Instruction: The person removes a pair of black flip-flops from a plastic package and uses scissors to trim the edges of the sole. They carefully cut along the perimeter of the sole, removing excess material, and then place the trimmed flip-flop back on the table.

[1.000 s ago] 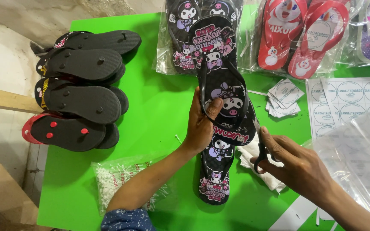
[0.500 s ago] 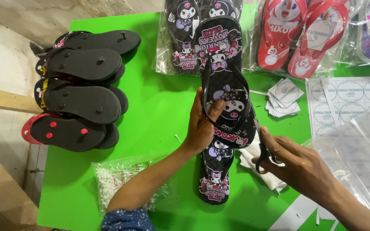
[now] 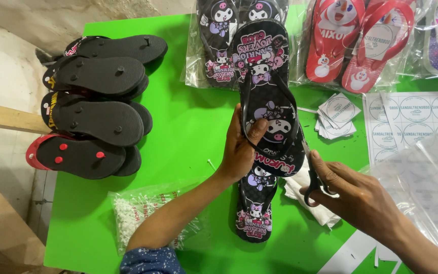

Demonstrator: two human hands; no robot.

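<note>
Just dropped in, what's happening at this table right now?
A person's left hand grips a black printed flip-flop above the green table, thumb on its strap. The right hand holds scissors beside the flip-flop's edge. Another flip-flop lies underneath, with a stack of black soles to the left.

Bright, even light falls on the green tabletop [image 3: 188,127], which looks saturated almost to glowing. Shadows are soft and short: a dim one lies under the left hand [image 3: 239,149] and forearm toward 7 o'clock, another under the stack of black sandals [image 3: 97,101] at 9 o'clock. Glare streaks the clear plastic sleeves [image 3: 422,182] at 3 o'clock and the bagged red sandals [image 3: 356,45] at 1 o'clock (white patches hide parts of the print). The centre is sharp; the right hand [image 3: 361,198] is slightly soft. Edges bow a little, and the corner at 8 o'clock falls dim.
</note>
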